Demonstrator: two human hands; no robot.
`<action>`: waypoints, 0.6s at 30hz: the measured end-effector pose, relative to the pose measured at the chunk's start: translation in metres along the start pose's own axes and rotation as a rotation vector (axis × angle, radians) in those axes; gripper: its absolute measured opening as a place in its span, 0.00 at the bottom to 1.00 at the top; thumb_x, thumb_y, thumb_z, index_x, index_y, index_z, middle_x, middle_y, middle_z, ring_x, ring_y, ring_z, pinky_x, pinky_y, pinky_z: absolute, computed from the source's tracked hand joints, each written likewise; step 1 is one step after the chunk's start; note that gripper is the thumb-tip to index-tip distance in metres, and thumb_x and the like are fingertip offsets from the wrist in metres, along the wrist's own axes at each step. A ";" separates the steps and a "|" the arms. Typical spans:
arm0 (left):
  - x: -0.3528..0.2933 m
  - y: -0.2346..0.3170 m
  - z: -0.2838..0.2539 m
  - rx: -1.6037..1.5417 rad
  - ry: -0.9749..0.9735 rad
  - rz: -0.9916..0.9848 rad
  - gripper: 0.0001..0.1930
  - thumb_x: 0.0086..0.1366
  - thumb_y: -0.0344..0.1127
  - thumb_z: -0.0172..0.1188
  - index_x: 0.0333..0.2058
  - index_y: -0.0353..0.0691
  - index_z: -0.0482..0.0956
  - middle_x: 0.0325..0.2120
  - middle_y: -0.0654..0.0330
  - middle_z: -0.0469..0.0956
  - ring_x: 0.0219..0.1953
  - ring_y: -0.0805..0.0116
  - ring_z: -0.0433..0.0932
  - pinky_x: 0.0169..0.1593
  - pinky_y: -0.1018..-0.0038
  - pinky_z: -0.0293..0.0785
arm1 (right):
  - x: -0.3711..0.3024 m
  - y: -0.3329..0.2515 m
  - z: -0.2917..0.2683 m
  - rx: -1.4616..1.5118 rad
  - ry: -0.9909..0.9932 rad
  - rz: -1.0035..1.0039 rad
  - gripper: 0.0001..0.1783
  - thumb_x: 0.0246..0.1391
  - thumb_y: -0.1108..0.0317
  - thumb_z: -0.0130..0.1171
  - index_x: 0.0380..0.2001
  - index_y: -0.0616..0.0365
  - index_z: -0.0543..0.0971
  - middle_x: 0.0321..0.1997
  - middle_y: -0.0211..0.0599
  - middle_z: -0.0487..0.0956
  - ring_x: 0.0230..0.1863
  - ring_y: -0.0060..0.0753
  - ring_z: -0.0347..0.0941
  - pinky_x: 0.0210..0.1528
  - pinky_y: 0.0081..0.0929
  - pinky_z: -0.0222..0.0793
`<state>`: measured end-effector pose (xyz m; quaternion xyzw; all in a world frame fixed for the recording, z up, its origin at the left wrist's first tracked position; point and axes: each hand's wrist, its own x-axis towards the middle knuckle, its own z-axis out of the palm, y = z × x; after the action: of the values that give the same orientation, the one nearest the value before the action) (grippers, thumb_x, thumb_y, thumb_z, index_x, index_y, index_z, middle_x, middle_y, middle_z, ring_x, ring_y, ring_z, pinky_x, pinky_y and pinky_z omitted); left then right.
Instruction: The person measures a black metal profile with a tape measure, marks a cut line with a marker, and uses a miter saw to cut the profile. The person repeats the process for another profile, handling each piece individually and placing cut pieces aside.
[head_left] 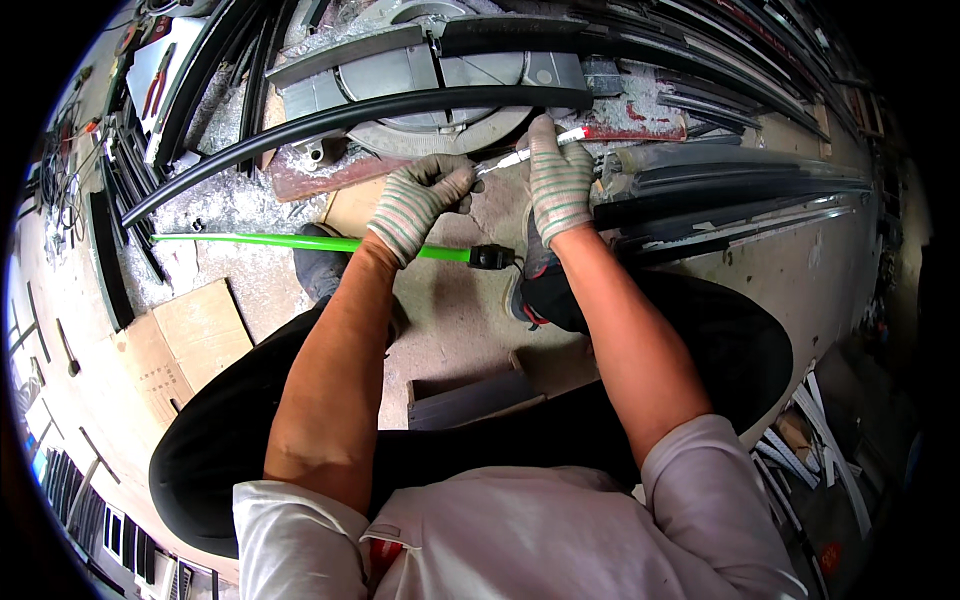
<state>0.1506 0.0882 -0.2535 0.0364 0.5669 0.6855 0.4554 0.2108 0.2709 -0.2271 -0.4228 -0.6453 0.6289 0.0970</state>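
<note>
A white marker (530,152) with a red end lies slantwise between my gloved hands. My right hand (560,185) is closed around its red-ended part. At its other end, the thumb and fingers of my left hand (420,200) are pinched together; the fingertips partly hide that end. A bright green tape measure blade (310,241) stretches leftward on the floor, passing under my left wrist. Its black case (491,257) rests between my shoes. Just beyond my hands, a long curved-looking black profile (400,106) lies across the grey metal saw base (400,135).
Bundles of dark profiles (730,185) lie to the right, with more strips (115,190) at the left. Flattened cardboard (200,330) is on the floor at left. Red-handled pliers (158,82) lie at the far left. A short dark profile piece (470,398) sits between my knees.
</note>
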 end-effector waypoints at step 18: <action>0.003 -0.011 0.036 0.166 0.247 0.121 0.06 0.68 0.31 0.66 0.36 0.35 0.79 0.28 0.62 0.81 0.28 0.76 0.76 0.34 0.76 0.76 | -0.020 0.007 0.030 0.132 0.180 0.206 0.23 0.69 0.53 0.51 0.25 0.59 0.72 0.22 0.30 0.72 0.24 0.24 0.67 0.27 0.31 0.67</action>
<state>0.1760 0.1166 -0.2511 0.0234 0.6701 0.6618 0.3353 0.2064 0.2341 -0.2307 -0.5342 -0.5445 0.6360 0.1171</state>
